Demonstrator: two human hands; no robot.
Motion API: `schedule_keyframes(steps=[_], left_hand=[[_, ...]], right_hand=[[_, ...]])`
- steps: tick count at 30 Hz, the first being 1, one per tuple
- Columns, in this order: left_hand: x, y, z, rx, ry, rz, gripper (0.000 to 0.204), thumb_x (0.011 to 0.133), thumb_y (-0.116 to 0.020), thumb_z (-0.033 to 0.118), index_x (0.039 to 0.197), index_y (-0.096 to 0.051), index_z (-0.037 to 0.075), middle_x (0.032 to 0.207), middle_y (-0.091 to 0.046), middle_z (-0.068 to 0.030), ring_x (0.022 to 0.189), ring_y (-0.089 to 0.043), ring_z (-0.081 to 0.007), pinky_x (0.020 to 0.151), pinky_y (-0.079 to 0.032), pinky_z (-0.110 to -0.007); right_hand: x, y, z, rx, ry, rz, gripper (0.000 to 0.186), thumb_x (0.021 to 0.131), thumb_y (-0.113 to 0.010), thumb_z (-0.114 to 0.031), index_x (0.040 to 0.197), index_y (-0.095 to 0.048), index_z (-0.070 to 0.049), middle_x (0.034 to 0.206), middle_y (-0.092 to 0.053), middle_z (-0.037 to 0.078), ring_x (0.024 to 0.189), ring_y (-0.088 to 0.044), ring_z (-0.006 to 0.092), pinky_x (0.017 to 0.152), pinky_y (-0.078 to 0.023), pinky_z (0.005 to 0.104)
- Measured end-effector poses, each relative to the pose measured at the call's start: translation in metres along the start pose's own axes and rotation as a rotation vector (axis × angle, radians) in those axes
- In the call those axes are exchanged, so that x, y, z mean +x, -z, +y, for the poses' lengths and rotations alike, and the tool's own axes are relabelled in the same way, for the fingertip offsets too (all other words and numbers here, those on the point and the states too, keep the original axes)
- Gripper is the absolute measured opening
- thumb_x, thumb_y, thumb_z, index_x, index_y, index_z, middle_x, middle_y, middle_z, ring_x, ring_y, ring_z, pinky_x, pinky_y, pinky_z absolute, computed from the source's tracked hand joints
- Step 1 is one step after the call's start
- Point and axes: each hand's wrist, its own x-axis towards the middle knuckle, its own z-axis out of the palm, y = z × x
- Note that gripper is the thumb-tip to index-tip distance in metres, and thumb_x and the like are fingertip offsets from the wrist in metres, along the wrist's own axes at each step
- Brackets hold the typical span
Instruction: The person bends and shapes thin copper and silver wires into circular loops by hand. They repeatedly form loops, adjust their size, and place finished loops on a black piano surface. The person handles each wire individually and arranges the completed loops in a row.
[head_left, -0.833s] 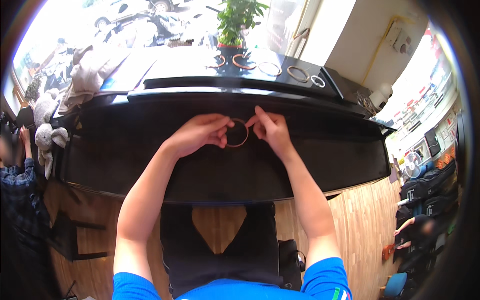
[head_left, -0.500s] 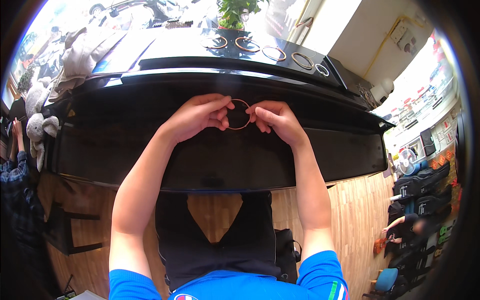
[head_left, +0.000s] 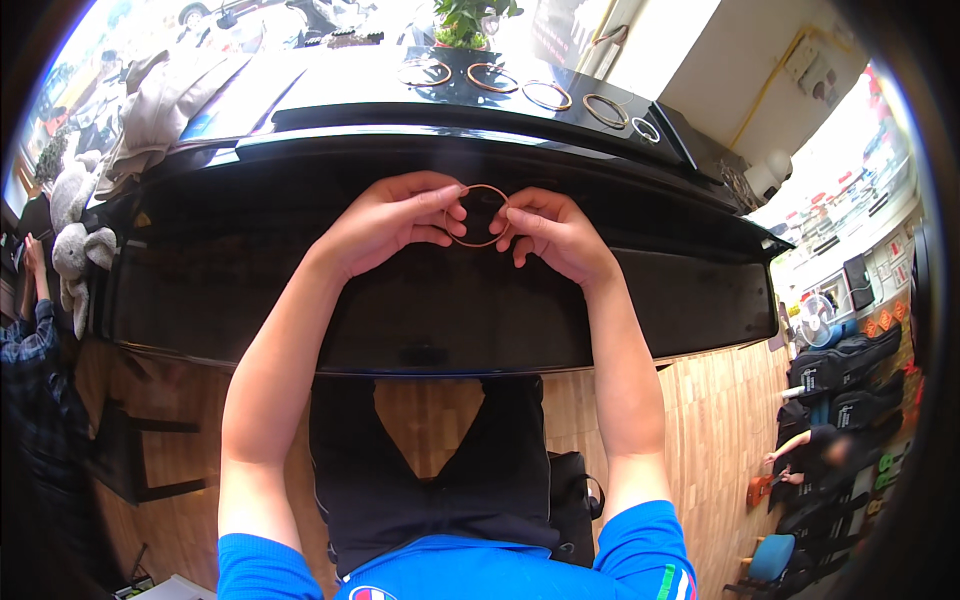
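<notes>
A thin copper-coloured coiled string (head_left: 476, 246), wound into a ring, is held upright in front of the black piano (head_left: 440, 320). My left hand (head_left: 400, 220) pinches its left side between thumb and fingers. On the opposite side, my right hand (head_left: 555, 238) grips the ring with thumb and index finger, its other fingers curled below. On the glossy piano top beyond my hands lie several similar coils, among them a bronze one (head_left: 606, 112) and a smaller whitish one (head_left: 646, 131) at the right.
Grey cloth (head_left: 165, 100) lies on the piano top at the left, above a plush toy (head_left: 72, 250). A potted plant (head_left: 465, 25) stands behind. Another person's hand (head_left: 36, 258) shows at the far left. At the right, a person holds a small orange-red instrument (head_left: 759, 490) near black cases (head_left: 835, 370).
The coiled string has turned to show a rounder face and sits slightly higher. My right hand has moved a little up, its thumb now pressing on the ring's edge.
</notes>
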Motion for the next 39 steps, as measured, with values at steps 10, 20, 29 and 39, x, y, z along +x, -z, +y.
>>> schedule_keyframes(steps=[10, 20, 29, 39], left_hand=[[-0.001, -0.003, 0.002, 0.024, -0.009, 0.018, 0.03, 0.099, -0.063, 0.024, 0.117, -0.063, -0.001, 0.095, -0.067, -0.0063, 0.086, -0.069, -0.0155, 0.078, -0.058, -0.028], [-0.003, -0.007, 0.004, 0.066, -0.011, 0.028, 0.03, 0.099, -0.063, 0.023, 0.118, -0.061, -0.001, 0.094, -0.066, -0.0067, 0.09, -0.07, -0.017, 0.078, -0.058, -0.029], [0.0, -0.007, 0.0, 0.087, -0.027, -0.054, 0.035, 0.098, -0.065, 0.027, 0.119, -0.062, -0.002, 0.1, -0.067, -0.0092, 0.093, -0.069, -0.0168, 0.084, -0.058, -0.031], [-0.001, -0.008, -0.003, -0.045, -0.102, -0.118, 0.031, 0.102, -0.058, 0.022, 0.122, -0.062, -0.001, 0.094, -0.065, -0.0052, 0.09, -0.065, -0.0139, 0.081, -0.057, -0.028]], right_hand=[[-0.001, -0.005, -0.007, -0.151, -0.021, 0.087, 0.023, 0.091, -0.074, -0.016, 0.105, -0.07, 0.0, 0.098, -0.071, 0.01, 0.085, -0.07, 0.0185, 0.071, -0.06, 0.0307], [0.002, -0.004, 0.0, -0.101, 0.052, 0.076, 0.023, 0.093, -0.07, -0.015, 0.109, -0.066, 0.002, 0.097, -0.07, 0.01, 0.092, -0.069, 0.0184, 0.079, -0.057, 0.0324], [0.001, 0.003, 0.01, 0.206, 0.2, -0.2, 0.04, 0.092, -0.067, -0.011, 0.129, -0.055, 0.001, 0.091, -0.068, 0.009, 0.086, -0.066, 0.0168, 0.085, -0.053, 0.0311], [0.0, 0.002, 0.001, 0.183, 0.166, -0.09, 0.026, 0.101, -0.061, -0.024, 0.108, -0.068, 0.0, 0.087, -0.067, 0.007, 0.072, -0.06, 0.0134, 0.067, -0.05, 0.0281]])
